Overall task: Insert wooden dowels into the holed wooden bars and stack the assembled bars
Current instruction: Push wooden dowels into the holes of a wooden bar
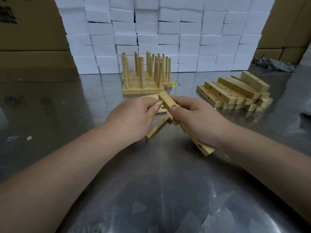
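- Left hand (133,115) pinches a dowel (159,103), its tip meeting the side of the bar (166,100) near the far end.
- Right hand (193,115) is clamped round the bar, held slanting above the tabletop (168,182).
- Keep the dowel square to the hole; brace the bar while pushing.
- Bar: pale, square-cut, holes along one face.
- Spare dowel (157,127) lies beneath; stack (143,89) behind, empty bars (234,91) right.
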